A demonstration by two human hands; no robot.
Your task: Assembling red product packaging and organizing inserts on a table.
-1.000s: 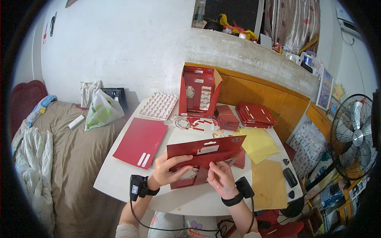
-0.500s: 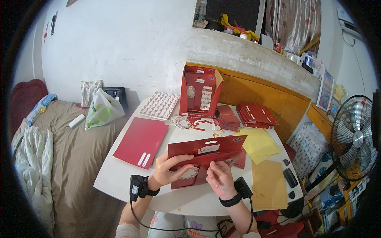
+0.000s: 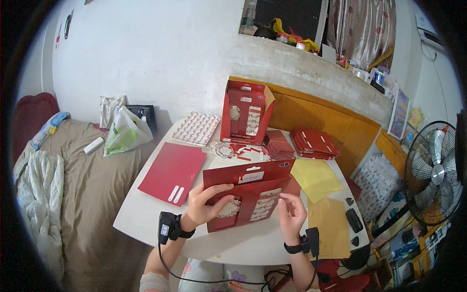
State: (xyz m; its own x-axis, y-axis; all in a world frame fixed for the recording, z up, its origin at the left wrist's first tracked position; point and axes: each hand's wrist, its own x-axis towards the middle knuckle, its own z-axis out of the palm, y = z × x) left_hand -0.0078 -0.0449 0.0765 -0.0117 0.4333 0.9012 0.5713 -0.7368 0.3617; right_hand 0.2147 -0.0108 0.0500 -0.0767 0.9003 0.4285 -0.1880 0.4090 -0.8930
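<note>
A flat red cardboard pack (image 3: 250,214) is held upright over the near middle of the table. It has a hang hole in its top flap, a white label, and patterned ornate pieces showing on its front. My left hand (image 3: 202,204) grips its left side, thumb in front, with the other fingers partly hidden along the edge. By the right edge, my right hand (image 3: 293,216) is raised with its fingers bent and parted from the thumb. Nothing shows between them. Whether a fingertip touches the pack is hard to tell.
On the white table (image 3: 146,225) lie a red sheet (image 3: 170,168), a patterned stack (image 3: 197,128), a red display box (image 3: 247,112), stacked red packs (image 3: 315,142), small red cards (image 3: 278,144), yellow sheets (image 3: 316,179) and a tan sheet (image 3: 328,228). A fan (image 3: 438,173) stands right.
My right hand has moved right, away from the pack's front, and its fingers have parted. The pack's front now faces me more fully, with its flap standing up.
</note>
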